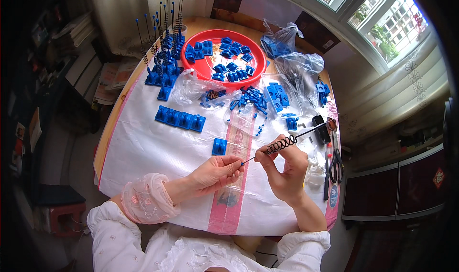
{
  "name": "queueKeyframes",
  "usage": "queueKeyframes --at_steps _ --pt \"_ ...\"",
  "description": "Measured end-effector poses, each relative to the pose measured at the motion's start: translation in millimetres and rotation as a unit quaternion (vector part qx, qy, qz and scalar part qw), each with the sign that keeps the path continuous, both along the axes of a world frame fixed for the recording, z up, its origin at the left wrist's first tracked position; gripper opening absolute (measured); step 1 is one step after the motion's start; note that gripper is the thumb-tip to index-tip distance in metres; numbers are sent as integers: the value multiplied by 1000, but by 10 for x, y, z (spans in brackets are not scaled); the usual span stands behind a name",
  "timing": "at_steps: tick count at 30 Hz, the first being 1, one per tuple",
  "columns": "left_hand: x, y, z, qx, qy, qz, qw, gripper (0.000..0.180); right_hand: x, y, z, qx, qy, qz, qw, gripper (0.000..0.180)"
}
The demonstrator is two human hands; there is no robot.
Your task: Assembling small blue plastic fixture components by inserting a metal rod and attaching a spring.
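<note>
Holding the coiled black spring rod (282, 143) steady at frame centre, right hand (286, 170) pinched shut on its coil, lets the left hand (215, 173), its grip closed on the blue tip (244, 162), work cleanly.

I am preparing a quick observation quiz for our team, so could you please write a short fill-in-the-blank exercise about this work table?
1. Both hands, the left hand and the right hand, hold a black wire with a coiled ____ section.
2. The round tray holding blue parts is ____ in colour.
3. The scissors lie to the person's ____ side.

Missing words: spring; red; right
</note>
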State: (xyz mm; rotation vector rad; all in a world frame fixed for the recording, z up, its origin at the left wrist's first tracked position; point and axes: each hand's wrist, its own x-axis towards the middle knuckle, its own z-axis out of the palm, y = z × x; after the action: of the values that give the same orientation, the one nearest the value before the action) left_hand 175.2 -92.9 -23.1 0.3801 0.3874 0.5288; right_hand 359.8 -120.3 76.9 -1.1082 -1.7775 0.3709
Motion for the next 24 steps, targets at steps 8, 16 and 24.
queueKeyframes --at_steps 8,16,24 --pt "-7 6 -92 -7 -44 -3 999 19 4 1 7 5 -5 2 1000 13" --pt "-6 4 -102 -14 -47 -2 999 19 28 -1 6 11 -9 4 1000 13" --pt "-7 3 -97 -11 -49 -2 999 19 10 -7 23 1 2 5 1000 13"
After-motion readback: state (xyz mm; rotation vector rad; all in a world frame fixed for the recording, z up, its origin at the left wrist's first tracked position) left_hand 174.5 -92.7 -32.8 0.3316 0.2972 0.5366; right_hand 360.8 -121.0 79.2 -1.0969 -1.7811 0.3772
